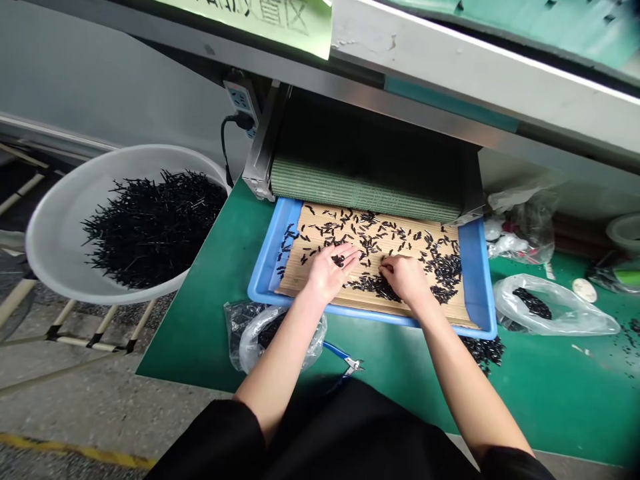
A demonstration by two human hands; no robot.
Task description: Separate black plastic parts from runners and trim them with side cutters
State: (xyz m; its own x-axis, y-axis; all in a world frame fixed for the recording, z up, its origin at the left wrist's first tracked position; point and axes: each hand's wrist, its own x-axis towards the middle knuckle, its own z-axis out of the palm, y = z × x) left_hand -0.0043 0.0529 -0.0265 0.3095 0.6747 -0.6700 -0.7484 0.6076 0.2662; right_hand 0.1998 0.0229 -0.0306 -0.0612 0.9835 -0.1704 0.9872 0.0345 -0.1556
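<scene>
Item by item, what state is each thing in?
Left hand grip, open, palm up, holding black pieces
Right hand grip, closed, contents hidden
Tray, lined with cardboard, strewn with pieces
Tub, heaped with black strips
Plug, in power strip
Bag right of tray, holding pieces
Pliers, lying on table

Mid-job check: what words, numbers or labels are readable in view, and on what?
"区": green sign, last character; the one before looks like "直" or "置". The rest is cut off by the frame's top edge.
Power strip: any markings too small to read.
</scene>
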